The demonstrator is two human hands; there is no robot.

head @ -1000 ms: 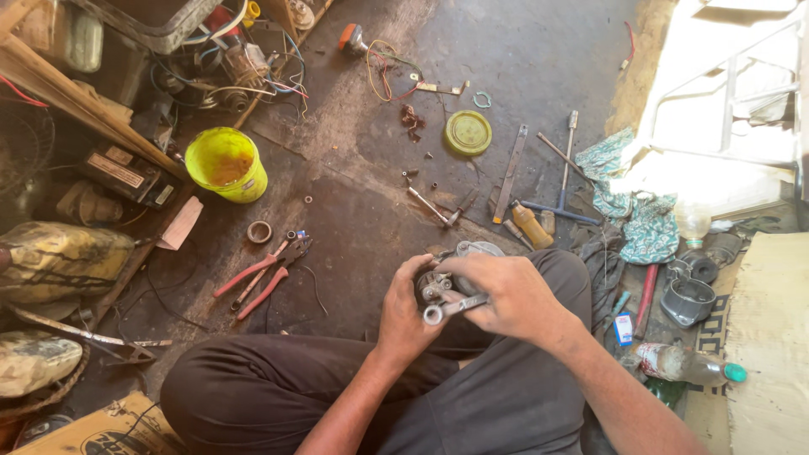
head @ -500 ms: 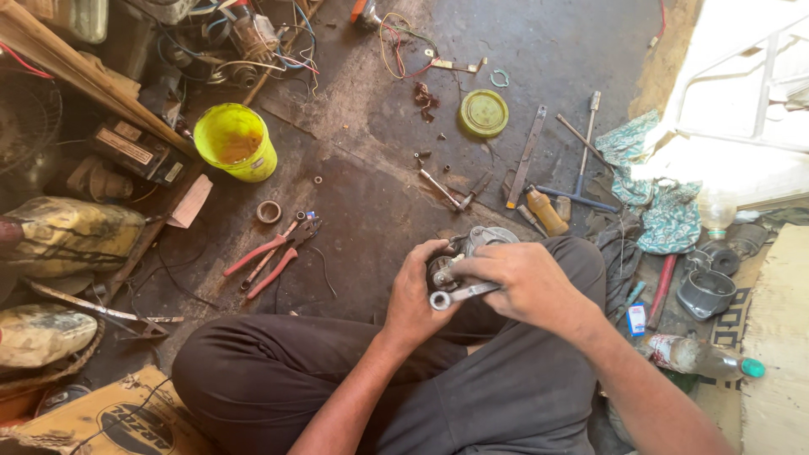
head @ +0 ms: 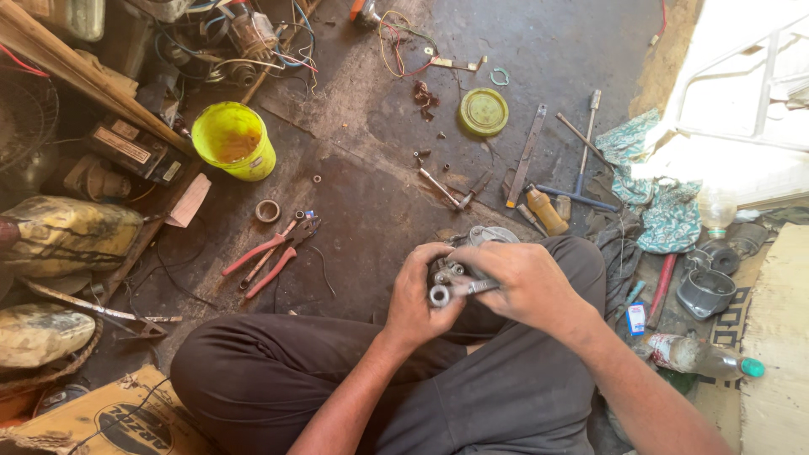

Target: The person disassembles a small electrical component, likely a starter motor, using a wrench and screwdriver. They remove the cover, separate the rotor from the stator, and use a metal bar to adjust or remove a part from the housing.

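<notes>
Since the earlier frames the view has slid a bit: hands now sit lower-centre, yellow bucket (head: 233,140) further up-left. The hands themselves barely moved, same clasp on the same part, so the work on it looks ongoing, not finished (my read).

Left hand (head: 419,297) is wrapped round the small metal assembly (head: 447,278) from its left side, fingers curled shut on it. Right hand (head: 521,282) covers it from the right and pinches a wrench (head: 459,291) whose ring end pokes out toward the left hand. Both grips closed tight, no gap seen.

Assembly is held over the lap, well down-right of the bucket. Red-handled pliers (head: 268,257) lie on the floor between bucket and hands, nearer the hands. Round yellow-green lid (head: 484,111) is far right of the bucket, w/ loose bolts and T-handle tools beyond it.
</notes>
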